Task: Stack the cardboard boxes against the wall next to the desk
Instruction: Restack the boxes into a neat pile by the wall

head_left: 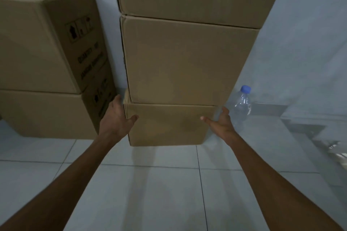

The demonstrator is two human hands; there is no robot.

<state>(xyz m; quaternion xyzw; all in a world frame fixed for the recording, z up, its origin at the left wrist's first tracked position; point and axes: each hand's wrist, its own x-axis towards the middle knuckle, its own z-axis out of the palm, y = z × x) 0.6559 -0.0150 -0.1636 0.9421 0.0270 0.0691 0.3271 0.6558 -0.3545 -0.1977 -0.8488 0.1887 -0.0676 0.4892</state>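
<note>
Left hand (117,116) and right hand (220,121) press flat, fingers spread, against opposite sides of the bottom box (169,124) under two stacked boxes (187,58).

left hand (116,116) + right hand (221,122): flank bottom box (169,124) | three-box stack | bottle (241,105) beside

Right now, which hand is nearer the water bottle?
Right. The right hand is on the bottom box's right side, just beside the water bottle; the left hand is on the box's far left side.
</note>
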